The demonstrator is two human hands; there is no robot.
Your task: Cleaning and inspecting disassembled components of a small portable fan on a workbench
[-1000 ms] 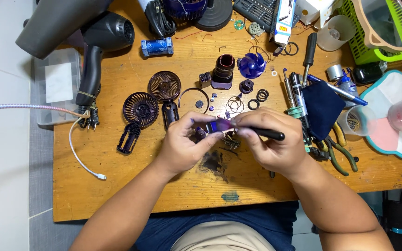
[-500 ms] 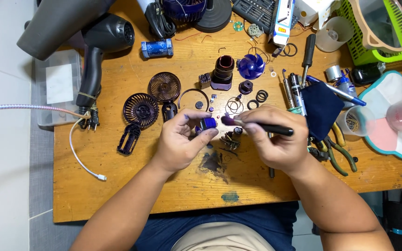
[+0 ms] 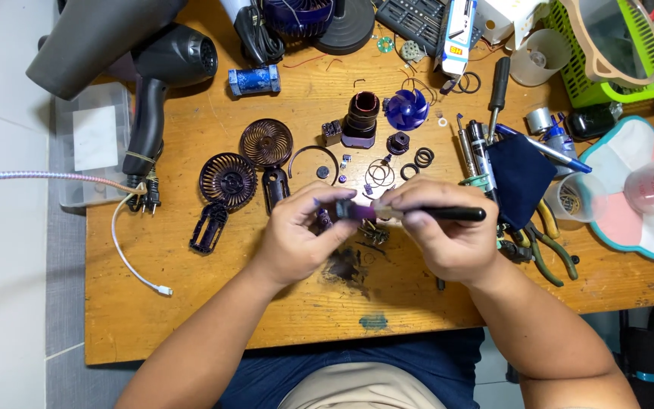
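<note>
While your left hand (image 3: 297, 236) pinches a small purple part (image 3: 359, 212) above the bench (image 3: 191, 303), your right hand (image 3: 448, 231) grips a black tool (image 3: 448, 214) against it; a white labelled box (image 3: 457, 30) lies at the top; blur hides the part's shape.

A brown wooden bench (image 3: 191, 318) with dark stains and a green paint spot stands on a pale grey tiled floor (image 3: 1, 265), all in soft, even light.
</note>
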